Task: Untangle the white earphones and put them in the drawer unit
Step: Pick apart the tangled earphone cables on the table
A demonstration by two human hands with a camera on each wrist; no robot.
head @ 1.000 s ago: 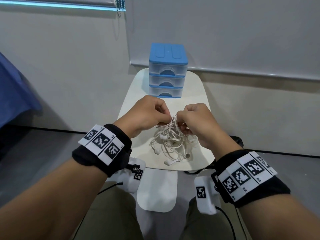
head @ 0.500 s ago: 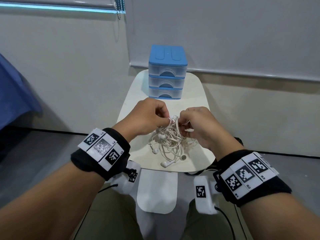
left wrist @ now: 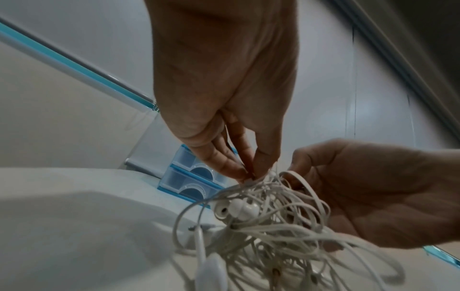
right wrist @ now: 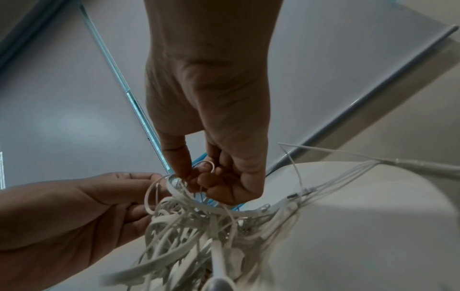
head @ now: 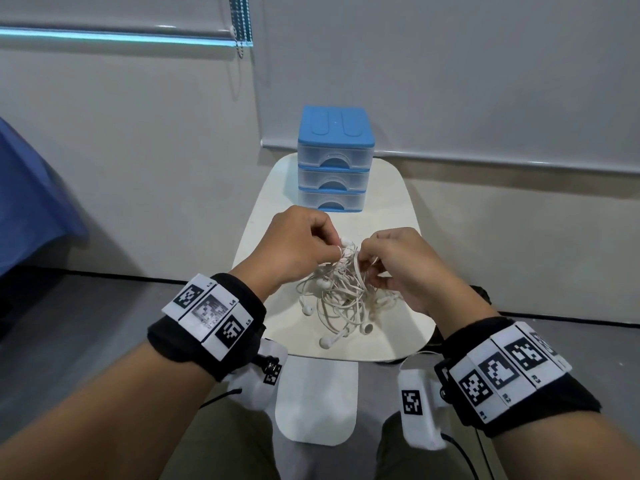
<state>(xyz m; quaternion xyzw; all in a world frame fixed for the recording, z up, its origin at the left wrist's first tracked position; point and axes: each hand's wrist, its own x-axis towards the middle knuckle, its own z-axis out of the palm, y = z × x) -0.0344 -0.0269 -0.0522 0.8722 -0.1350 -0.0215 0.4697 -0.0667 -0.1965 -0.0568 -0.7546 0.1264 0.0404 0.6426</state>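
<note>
"L4", "L5" on left wristband (head: 211, 311)

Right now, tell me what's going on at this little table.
A person is working on a tangled bundle of white wired earphones over a small white rounded table. The left hand pinches cords at the top of the tangle, and the right hand pinches cords right beside it, so the bundle hangs between them with its lower loops and earbuds on the tabletop. It remains knotted. The blue-topped three-drawer plastic unit stands at the far end, all drawers closed.
</note>
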